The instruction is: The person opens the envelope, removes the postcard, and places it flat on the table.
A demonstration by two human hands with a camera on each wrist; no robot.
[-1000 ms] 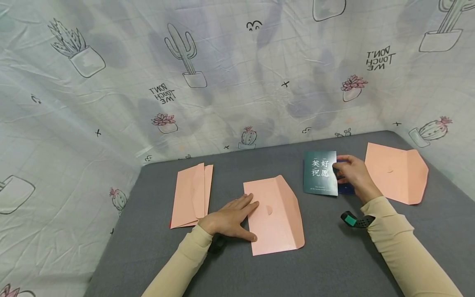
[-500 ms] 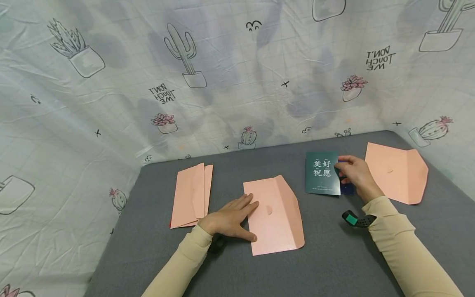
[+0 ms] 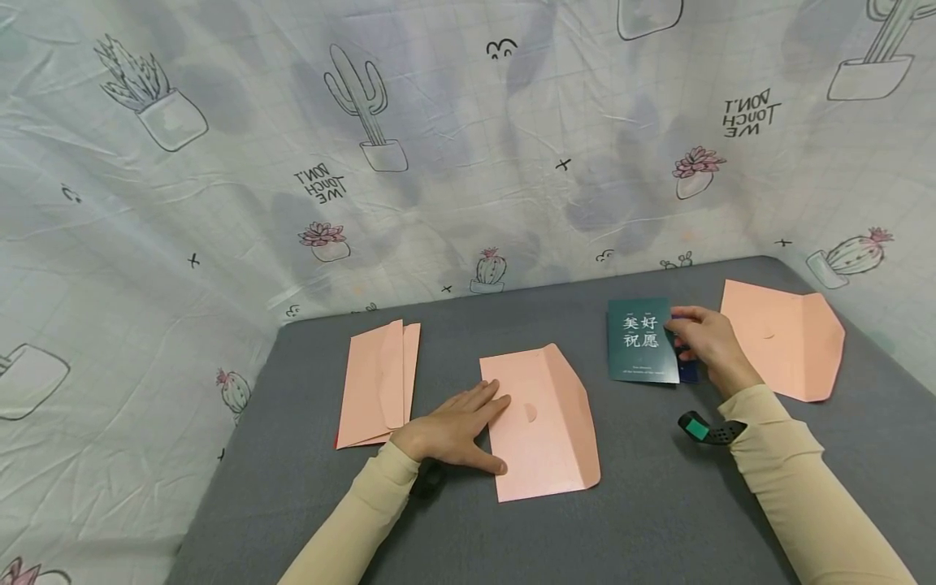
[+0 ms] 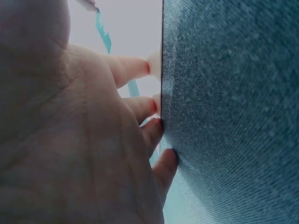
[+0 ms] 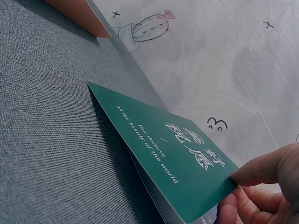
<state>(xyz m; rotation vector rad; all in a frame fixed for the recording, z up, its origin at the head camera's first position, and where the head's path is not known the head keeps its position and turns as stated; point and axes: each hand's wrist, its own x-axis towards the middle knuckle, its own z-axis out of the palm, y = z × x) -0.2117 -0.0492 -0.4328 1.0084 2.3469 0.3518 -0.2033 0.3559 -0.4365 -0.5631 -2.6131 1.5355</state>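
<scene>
We saw the left hand [image 3: 453, 431], fingers spread, on the left edge of the middle pink envelope [image 3: 548, 439]; the right hand [image 3: 708, 345] pinched the right edge of the green card [image 3: 640, 366], far and right; grey table [image 3: 574, 329] separated card from envelope.

The card [image 3: 642, 357] looks smooth paper, the middle envelope [image 3: 544, 431] faintly glossy paper, the table cover [image 3: 629, 520] matt woven cloth.

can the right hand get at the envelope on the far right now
Probably yes: the envelope lies mostly uncovered beside the right hand, but that hand pinches the green card and might need to release it.
</scene>
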